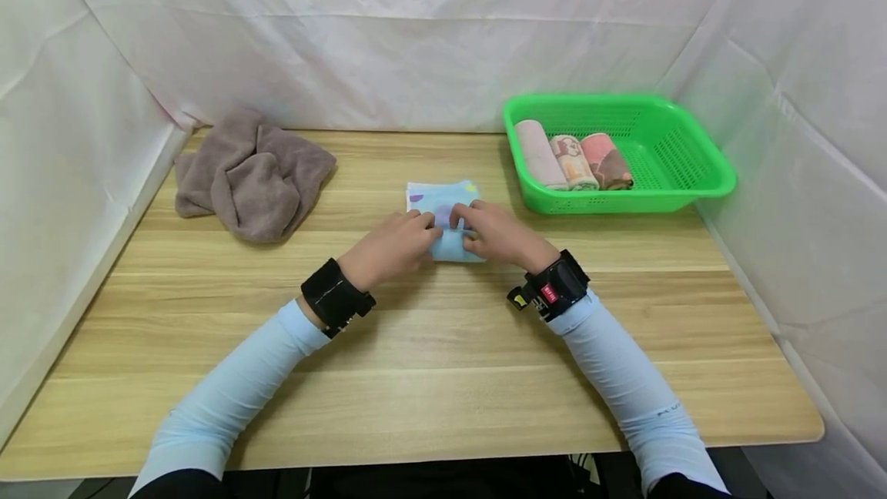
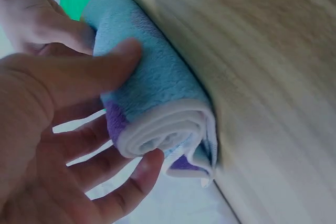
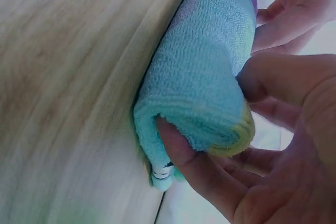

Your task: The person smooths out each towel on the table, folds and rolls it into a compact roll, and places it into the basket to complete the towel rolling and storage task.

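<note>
White fabric sheeting is hanging behind the worktop and along its left and right sides. The wood-grain worktop is carrying all items listed below. A green perforated basket is standing at its far right, near the back sheeting. A grey-brown towel is lying in a crumpled heap at the far left, well apart from the basket.

The left hand is keeping a narrow grip on the left end of the light blue towel: the thumb is bearing on the outer face, and the fingers are reaching round the spiral end. The right hand is holding the opposite end, its grip likewise narrow, one digit tucking into the fold and another resting against the outer side. The light blue towel is lying on the worktop between the grey-brown towel and the basket; its near portion is forming a roll, its far portion is lying flatter, and purple and yellow spots are showing.

A black strap is encircling the left wrist. Inside the basket, toward its left end, a pale pink roll, a pink-and-brown roll and a cream patterned roll are lying side by side.
</note>
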Available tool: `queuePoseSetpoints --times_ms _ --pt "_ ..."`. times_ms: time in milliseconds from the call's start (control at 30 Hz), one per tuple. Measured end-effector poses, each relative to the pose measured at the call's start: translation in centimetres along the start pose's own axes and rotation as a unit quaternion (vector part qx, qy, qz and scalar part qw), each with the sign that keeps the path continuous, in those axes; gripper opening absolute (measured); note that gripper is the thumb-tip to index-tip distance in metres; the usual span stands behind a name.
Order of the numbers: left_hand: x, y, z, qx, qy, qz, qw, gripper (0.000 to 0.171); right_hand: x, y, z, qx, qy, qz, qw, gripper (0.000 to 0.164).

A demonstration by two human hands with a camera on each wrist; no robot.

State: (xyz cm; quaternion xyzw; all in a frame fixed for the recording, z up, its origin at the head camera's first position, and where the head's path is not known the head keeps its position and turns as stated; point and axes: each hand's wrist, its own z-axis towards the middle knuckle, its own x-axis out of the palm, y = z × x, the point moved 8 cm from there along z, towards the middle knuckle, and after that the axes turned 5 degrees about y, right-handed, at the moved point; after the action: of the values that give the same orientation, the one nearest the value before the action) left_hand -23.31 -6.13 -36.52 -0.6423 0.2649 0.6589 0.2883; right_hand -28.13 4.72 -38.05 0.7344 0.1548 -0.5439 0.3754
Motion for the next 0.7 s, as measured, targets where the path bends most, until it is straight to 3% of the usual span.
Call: queuePoseSetpoints --times_ms 67,200,367,433,500,600,700 --pt "0.1 0.3 0.1 -0.003 -0.008 -0.030 0.9995 0.028 -0.2 0.3 -0.1 -0.006 -0.013 -0.013 1.000 0.022" --pt "0.7 1.4 0.2 -0.019 -0.004 -0.111 0.9936 0.036 -1.2 1.8 -0.6 -0.026 -0.070 -0.099 0.992 0.012" --pt "1.3 2.3 0.2 -0.038 0.017 -0.158 0.9865 0.040 -1.4 3.6 -1.1 -0.046 -0.112 -0.204 0.971 0.033" --pt "1.4 2.5 0.1 -0.042 0.021 -0.168 0.9846 0.041 -1.0 3.8 -1.1 -0.050 -0.108 -0.221 0.968 0.041" --pt "1.4 2.6 0.1 -0.046 0.024 -0.178 0.9826 0.041 -0.7 3.9 -0.9 -0.051 -0.103 -0.226 0.967 0.039" --pt "1.1 2.6 0.0 -0.054 0.026 -0.164 0.9847 0.036 -0.4 3.6 -0.6 -0.049 -0.097 -0.218 0.970 0.026" --pt "0.4 2.2 -0.4 -0.062 0.025 -0.094 0.9934 0.027 -0.1 3.1 -0.3 -0.042 -0.091 -0.192 0.976 0.016"
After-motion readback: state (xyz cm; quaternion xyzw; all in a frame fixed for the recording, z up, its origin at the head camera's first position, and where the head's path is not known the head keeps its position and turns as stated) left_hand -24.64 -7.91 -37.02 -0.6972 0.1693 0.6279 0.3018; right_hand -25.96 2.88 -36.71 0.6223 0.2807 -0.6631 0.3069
